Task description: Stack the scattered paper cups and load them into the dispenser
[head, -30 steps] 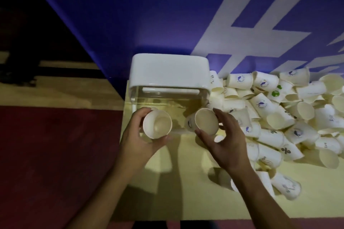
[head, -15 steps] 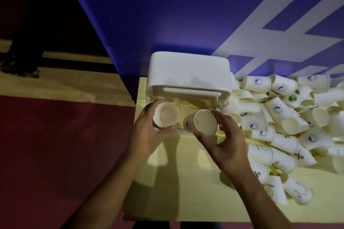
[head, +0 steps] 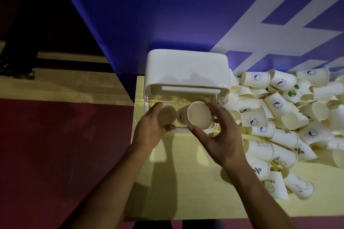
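A white dispenser [head: 187,68] with a clear front stands at the back left of the pale yellow table [head: 186,182]. My left hand [head: 149,132] grips a paper cup [head: 167,115], mouth toward me, at the dispenser's open front. My right hand [head: 219,135] holds a second cup [head: 198,115] right beside it, tilted, its mouth facing me. The two cups almost touch. A big heap of scattered paper cups [head: 290,117] lies on the table right of the dispenser.
A blue wall panel with white stripes [head: 186,15] rises right behind the dispenser. The table's left edge drops to a dark red floor [head: 55,154]. More loose cups [head: 297,186] lie near my right forearm.
Both hands moved forward and closer together, carrying their cups up to the dispenser's front. The left cup now sits partly under the lid's edge. The view shifted left.
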Tool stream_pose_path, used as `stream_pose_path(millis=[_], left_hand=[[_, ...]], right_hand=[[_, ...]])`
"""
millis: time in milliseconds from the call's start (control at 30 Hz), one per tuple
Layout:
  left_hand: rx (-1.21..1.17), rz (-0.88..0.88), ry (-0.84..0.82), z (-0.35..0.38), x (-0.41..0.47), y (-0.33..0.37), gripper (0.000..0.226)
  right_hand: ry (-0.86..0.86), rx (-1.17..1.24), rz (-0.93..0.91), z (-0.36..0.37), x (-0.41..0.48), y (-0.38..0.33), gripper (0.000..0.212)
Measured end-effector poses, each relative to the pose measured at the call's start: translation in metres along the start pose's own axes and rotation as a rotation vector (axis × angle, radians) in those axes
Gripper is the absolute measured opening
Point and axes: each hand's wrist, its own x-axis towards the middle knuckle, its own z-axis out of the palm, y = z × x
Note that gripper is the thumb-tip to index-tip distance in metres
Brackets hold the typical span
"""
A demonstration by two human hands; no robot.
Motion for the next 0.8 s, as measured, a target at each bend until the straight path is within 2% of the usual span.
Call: stream_pose_path(millis=[133,233,400,567,700,800], left_hand=[[-0.052,0.008,-0.096,-0.009,-0.006,-0.004,0.110],[-0.158,0.023,-0.070,-0.016,-0.017,-0.023,0.091],[-0.413,-0.074,0.051,-0.029,-0.026,-0.020,0.047],[-0.297,-0.023,0.040,-0.031,-0.016,-0.005,0.038],[-0.163,0.034,-0.013,-0.024,-0.008,-0.013,0.039],[-0.147,0.021,-0.026,-0.022,-0.008,-0.015,0.042]], right_hand=[[-0.047,0.018,-0.051,0.020,0.010,-0.012,0.072],[-0.085,-0.012,-0.091,0.037,0.015,-0.015,0.073],[-0.138,-0.102,-0.069,0.067,0.022,-0.003,0.076],[-0.252,-0.163,-0.042,0.091,0.028,0.011,0.083],[-0.314,-0.173,-0.022,0.094,0.026,0.018,0.076],[-0.337,-0.159,0.015,0.095,0.024,0.021,0.074]])
